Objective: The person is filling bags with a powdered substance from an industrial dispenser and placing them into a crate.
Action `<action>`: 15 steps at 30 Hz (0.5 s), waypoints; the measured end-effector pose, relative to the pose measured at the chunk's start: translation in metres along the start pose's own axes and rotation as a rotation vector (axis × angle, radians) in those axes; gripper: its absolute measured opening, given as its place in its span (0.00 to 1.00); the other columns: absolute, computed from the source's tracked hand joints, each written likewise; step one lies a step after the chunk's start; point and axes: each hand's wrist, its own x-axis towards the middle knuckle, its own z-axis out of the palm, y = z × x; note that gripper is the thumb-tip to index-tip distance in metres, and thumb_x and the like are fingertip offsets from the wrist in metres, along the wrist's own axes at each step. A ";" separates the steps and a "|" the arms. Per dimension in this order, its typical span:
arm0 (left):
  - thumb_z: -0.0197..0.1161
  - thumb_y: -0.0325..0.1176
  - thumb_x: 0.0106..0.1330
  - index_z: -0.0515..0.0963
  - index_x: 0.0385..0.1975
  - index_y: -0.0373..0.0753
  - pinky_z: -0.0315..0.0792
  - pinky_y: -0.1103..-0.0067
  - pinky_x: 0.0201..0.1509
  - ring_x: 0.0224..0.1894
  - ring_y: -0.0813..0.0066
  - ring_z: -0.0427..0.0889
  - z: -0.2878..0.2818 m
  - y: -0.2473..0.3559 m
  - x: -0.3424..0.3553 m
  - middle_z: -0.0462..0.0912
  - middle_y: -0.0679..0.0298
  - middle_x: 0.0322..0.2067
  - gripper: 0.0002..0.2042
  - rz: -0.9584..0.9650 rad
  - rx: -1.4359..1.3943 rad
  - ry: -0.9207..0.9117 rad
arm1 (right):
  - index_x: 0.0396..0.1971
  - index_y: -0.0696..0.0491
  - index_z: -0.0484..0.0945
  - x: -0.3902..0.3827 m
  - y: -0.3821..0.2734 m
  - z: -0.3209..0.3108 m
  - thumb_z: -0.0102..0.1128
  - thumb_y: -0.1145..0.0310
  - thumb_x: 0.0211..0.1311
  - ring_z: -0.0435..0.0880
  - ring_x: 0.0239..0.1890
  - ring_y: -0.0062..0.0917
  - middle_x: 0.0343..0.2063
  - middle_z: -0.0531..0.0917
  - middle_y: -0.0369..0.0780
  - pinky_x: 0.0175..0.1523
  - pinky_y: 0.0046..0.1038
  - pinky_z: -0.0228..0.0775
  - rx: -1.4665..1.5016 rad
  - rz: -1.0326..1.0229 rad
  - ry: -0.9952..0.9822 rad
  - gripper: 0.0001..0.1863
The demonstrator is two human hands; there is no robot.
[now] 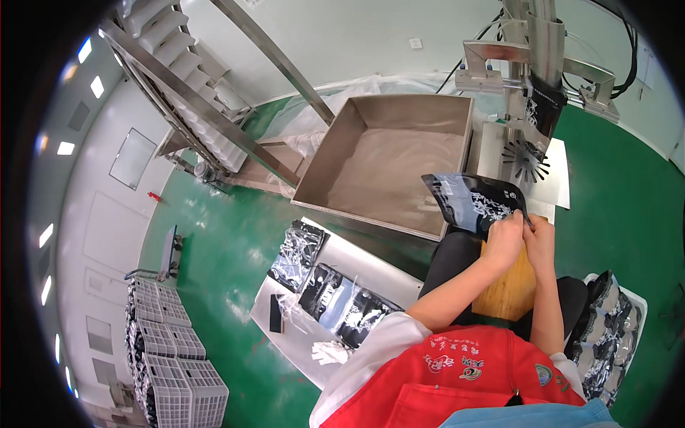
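Both my hands hold one black pouch [472,202] with pale print, lifted over my lap in front of me. My left hand [503,241] grips its lower edge, and my right hand [539,240] pinches the same edge right beside it. Under my hands a wooden board [508,291] rests on my dark trousers. Just beyond the pouch stands a steel filling machine [536,64] with another black pouch [544,108] hanging on its spout.
A large steel hopper bin [335,153] sits ahead to the left. On my left a low steel table [371,260] carries several black pouches [341,298] and a white glove [330,352]. A white tray [637,303] of pouches lies at my right. Stacked white crates [175,360] stand on the green floor.
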 end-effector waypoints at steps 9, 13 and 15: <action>0.53 0.20 0.50 0.71 0.31 0.28 0.74 0.64 0.30 0.27 0.47 0.80 -0.007 0.007 0.012 0.78 0.45 0.24 0.08 -0.054 0.131 -0.059 | 0.44 0.58 0.76 -0.001 0.041 0.001 0.56 0.76 0.54 0.81 0.32 0.39 0.35 0.81 0.49 0.38 0.32 0.73 -0.345 -0.004 0.271 0.15; 0.55 0.24 0.51 0.72 0.42 0.28 0.74 0.68 0.27 0.25 0.55 0.81 -0.012 0.018 0.025 0.79 0.49 0.25 0.16 0.223 0.079 0.040 | 0.44 0.60 0.74 -0.009 0.013 -0.021 0.54 0.77 0.53 0.78 0.45 0.43 0.49 0.74 0.49 0.45 0.34 0.74 -0.622 -0.892 0.445 0.16; 0.56 0.25 0.50 0.71 0.47 0.29 0.74 0.68 0.27 0.26 0.56 0.80 -0.021 0.018 0.028 0.79 0.50 0.26 0.20 0.326 0.001 0.000 | 0.40 0.61 0.74 -0.013 0.020 -0.035 0.55 0.74 0.48 0.77 0.45 0.41 0.45 0.75 0.47 0.46 0.33 0.74 -0.496 -1.009 0.131 0.16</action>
